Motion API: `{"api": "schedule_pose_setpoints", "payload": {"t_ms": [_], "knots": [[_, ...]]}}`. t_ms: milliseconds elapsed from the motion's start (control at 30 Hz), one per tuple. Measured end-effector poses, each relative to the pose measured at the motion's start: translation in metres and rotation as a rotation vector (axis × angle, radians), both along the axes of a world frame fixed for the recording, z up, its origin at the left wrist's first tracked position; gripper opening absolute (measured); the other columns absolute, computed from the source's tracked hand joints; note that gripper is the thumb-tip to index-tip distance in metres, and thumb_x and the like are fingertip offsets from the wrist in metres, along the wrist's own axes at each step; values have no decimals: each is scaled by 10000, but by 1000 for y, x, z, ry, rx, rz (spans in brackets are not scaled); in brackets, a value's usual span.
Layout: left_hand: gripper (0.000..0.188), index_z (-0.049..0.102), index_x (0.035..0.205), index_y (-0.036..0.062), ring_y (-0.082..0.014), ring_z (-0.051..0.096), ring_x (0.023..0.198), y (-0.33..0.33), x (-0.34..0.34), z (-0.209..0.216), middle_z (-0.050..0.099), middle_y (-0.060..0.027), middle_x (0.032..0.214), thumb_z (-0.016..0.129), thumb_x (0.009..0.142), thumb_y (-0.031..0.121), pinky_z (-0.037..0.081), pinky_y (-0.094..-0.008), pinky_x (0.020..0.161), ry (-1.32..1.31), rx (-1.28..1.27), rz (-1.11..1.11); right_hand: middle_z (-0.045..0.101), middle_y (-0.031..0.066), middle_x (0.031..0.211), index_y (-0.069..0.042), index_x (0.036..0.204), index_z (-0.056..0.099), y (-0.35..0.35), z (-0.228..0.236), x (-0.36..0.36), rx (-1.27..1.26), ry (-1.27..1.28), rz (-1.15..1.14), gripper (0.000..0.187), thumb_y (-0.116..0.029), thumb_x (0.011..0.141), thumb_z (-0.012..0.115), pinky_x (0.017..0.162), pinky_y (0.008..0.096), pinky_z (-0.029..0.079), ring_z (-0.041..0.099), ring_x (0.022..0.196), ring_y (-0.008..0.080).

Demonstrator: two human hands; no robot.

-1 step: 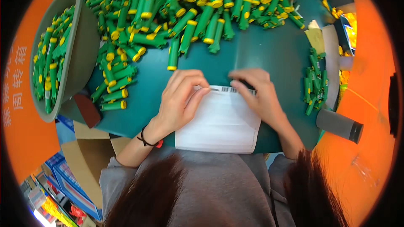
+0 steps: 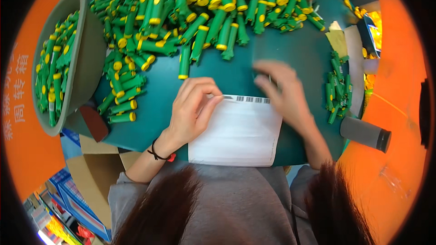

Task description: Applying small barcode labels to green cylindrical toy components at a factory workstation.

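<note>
A white sheet (image 2: 234,131) with a row of small barcode labels along its far edge lies at the near edge of the green table. My left hand (image 2: 193,109) is closed at the sheet's far left corner, thumb and forefinger pinching that edge. Beyond the sheet's far right corner, my right hand (image 2: 284,88) is raised and smeared by motion. Its fingers are bent over the thumb, and whether anything small is between them cannot be made out. Nearest beyond my left hand lies a green tube (image 2: 184,61) with a yellow end.
A large heap of green tubes with yellow ends (image 2: 200,4) covers the table's far side. At the left stands a grey-green tub (image 2: 84,72) holding more. A smaller pile (image 2: 338,86) lies at the right, near a dark grey cylinder (image 2: 365,134). Below left is an open cardboard box (image 2: 95,172).
My right hand has moved up and right, away from the sheet's far edge, uncovering more barcode labels. My left hand keeps its pinch on the corner.
</note>
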State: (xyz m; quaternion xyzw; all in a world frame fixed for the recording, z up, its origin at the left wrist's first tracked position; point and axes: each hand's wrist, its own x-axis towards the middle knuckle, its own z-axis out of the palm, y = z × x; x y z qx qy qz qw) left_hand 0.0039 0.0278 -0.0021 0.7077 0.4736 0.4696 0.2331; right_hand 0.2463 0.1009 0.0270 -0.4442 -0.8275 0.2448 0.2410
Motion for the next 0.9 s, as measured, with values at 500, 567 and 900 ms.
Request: {"api": "schedule_pose_setpoints", "payload": {"t_ms": [500,567,900], "knots": [[433,551,1224,-7,-203,613,1070,8,-3,-2,636,-139,1215,742,836,-26,501,-303,853,-219,-55,83,612,87,1294,-82,1194,652,82,12,41,434,-159,-9,313,-111,890,721,1085,418,375,503,1284,290],[483,529,1266,-6,-201,611,1067,11,2,-3,632,-131,1227,748,835,-17,496,-305,861,-239,-57,53,594,113,1320,-84,1250,635,86,-1,53,443,-207,-70,342,-129,917,698,1087,416,381,502,1277,303],[252,676,1005,42,-234,635,1007,8,2,11,672,-132,1146,803,789,14,503,-328,835,-158,26,164,665,119,1163,-31,1155,682,44,-26,78,195,-63,-164,283,-90,885,741,971,360,479,609,1104,271]]}}
